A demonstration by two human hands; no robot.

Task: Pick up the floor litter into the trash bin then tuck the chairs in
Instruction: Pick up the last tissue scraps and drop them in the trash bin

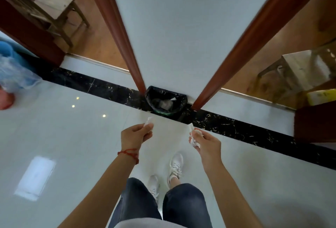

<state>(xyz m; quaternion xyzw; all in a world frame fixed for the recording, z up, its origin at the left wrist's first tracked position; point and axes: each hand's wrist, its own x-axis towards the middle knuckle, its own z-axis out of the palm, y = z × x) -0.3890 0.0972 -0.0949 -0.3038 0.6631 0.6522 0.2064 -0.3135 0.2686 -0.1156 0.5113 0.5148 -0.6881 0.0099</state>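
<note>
I see the black-lined trash bin (166,101) holding crumpled scraps; my left hand (135,135) pinches a white tissue (148,121), my right hand (205,143) grips another wad (194,136).

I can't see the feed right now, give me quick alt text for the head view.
Both hands are held out toward a black-lined trash bin standing against a white wall: the left hand pinches a small white paper scrap, and the right hand grips a crumpled white tissue. Wooden chairs show through doorways on either side.
</note>
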